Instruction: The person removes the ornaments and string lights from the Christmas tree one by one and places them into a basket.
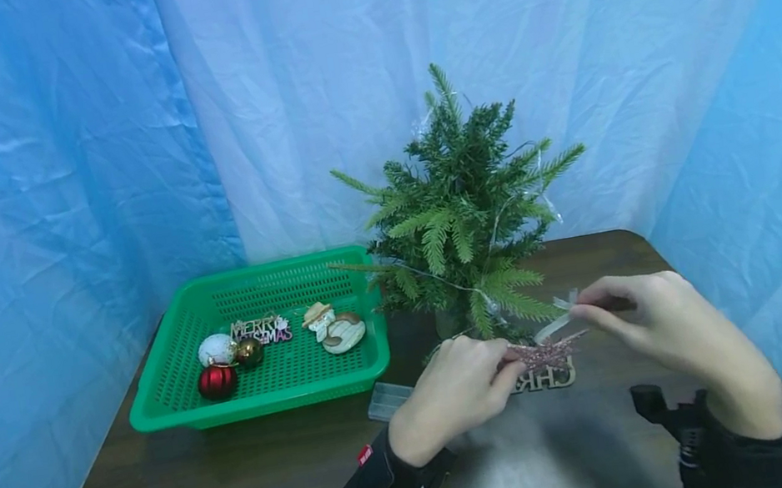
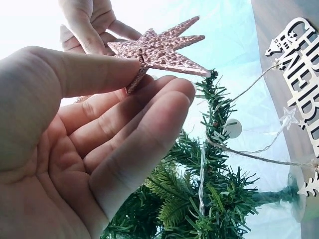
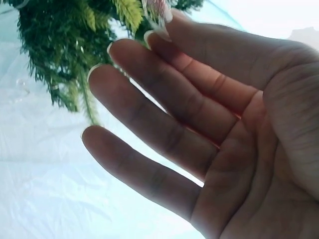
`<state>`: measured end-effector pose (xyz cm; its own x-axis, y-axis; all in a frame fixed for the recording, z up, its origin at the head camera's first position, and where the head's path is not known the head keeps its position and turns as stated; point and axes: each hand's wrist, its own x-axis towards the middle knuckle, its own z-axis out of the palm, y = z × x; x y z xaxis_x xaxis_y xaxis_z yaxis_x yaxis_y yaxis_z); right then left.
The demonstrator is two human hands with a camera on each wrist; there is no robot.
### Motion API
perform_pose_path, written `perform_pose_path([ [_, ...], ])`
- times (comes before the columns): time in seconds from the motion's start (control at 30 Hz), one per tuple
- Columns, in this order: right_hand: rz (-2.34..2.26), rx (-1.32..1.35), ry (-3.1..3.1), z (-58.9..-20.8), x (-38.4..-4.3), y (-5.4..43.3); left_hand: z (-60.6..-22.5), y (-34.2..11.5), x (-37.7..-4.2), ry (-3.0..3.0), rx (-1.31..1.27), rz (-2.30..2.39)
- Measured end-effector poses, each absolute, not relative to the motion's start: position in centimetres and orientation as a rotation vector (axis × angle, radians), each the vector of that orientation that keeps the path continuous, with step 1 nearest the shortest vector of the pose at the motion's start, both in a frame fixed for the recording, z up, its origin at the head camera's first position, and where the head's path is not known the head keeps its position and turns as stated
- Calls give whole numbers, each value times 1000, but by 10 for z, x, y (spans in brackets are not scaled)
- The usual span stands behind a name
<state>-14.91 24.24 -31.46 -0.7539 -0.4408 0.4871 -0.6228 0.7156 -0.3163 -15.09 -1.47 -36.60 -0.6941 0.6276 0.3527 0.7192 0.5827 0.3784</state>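
My left hand (image 1: 458,386) pinches a pink glittery star ornament (image 1: 546,354) between thumb and fingers; its points show clearly in the left wrist view. Just to the right, my right hand (image 1: 663,317) pinches a pale translucent ribbon (image 1: 554,328) at the star's upper side, with the other fingers loosely spread in the right wrist view. Both hands are in front of a small green Christmas tree (image 1: 459,192). Partly hidden below the star is a wooden letter sign (image 1: 561,376), which hangs on twine from the tree in the left wrist view (image 2: 305,79).
Left of the tree stands a green basket (image 1: 264,410) holding a red ball (image 1: 218,382), a white ball (image 1: 216,350), a gold ball (image 1: 249,352), a lettered sign (image 1: 261,331) and a snowman ornament (image 1: 340,332). A clear plastic case (image 1: 387,400) lies by my left wrist. Wire lights (image 1: 434,275) wrap the branches.
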Motion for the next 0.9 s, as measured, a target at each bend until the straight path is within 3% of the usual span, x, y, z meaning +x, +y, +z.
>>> perform_pose_path([
  [0.9, 886, 1026, -2498, -307, -136, 258, -352, -27, -146, -2555, -1170, -803],
])
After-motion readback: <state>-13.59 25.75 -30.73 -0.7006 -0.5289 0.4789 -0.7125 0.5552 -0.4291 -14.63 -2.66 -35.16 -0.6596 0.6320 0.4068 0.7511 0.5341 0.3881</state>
